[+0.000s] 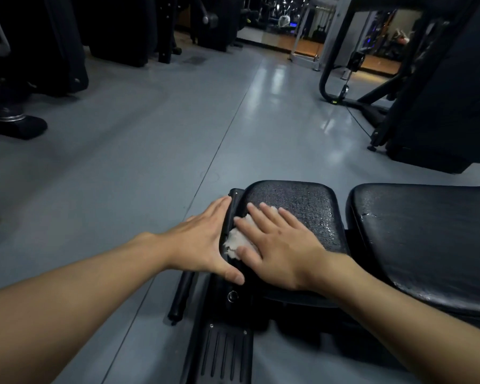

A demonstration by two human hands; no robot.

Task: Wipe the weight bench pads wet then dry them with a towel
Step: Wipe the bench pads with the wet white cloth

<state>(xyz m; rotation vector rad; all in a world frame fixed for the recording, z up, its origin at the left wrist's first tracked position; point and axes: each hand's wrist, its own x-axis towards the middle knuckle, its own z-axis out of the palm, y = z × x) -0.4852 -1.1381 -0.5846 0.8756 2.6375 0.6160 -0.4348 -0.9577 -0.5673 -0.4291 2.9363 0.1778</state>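
Here, a person's own view looks down at a black weight bench on a grey gym floor (150, 162). The right hand (277, 245) lies flat, fingers straight and spread, pressing a small white cloth (237, 241) onto the left end of the seat pad (302, 206). The left hand (203, 242) holds nothing; its straight fingers rest against that pad's left edge.

The bench runs left to right across the view. The seat pad is under the hands, and the longer back pad (427, 245) lies just beside it to the right, across a narrow gap. Both pads glisten with droplets. The coming strokes probably travel rightward along that axis, and the right hand is the nearer one.

The back pad is cut off at the right edge. The palm hides most of the cloth, so it cannot be told whether it is the wet rag or the towel. The frame (225, 353) below is dark and indistinct.
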